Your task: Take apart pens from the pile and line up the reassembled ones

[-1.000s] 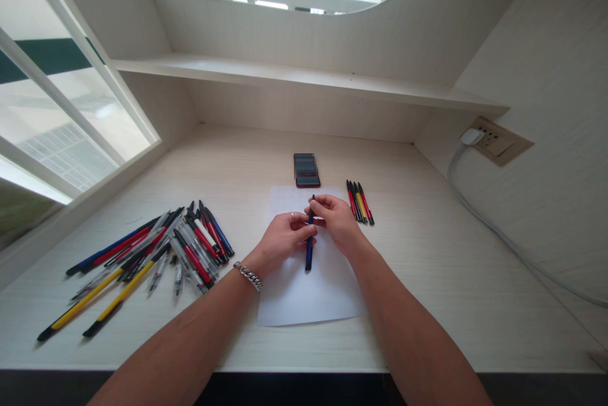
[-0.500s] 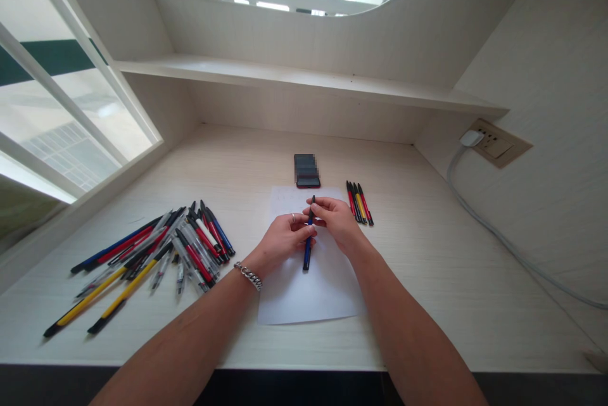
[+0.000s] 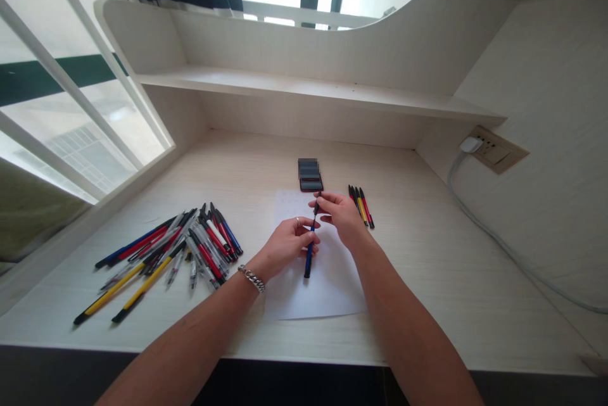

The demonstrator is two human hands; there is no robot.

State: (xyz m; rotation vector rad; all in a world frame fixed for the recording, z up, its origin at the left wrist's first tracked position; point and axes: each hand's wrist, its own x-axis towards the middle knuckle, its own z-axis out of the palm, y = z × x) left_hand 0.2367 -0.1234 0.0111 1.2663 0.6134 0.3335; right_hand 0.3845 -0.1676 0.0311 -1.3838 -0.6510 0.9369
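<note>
My left hand pinches the blue pen barrel, its black end pointing toward me. The fingers of my right hand close on the pen's black front part. Between the two parts a thin dark piece shows, probably the refill. Both hands are over a white sheet of paper, which has faint marks near its top edge.
To the left lies a pile of pens in red, blue, yellow, white and clear. Several pens lie side by side right of the paper. A phone is beyond the sheet. A charger cable runs from the wall socket.
My right hand has drawn the black front part away from the blue barrel, opening a gap between them. My left hand keeps hold of the barrel. The camera view has shifted slightly.
</note>
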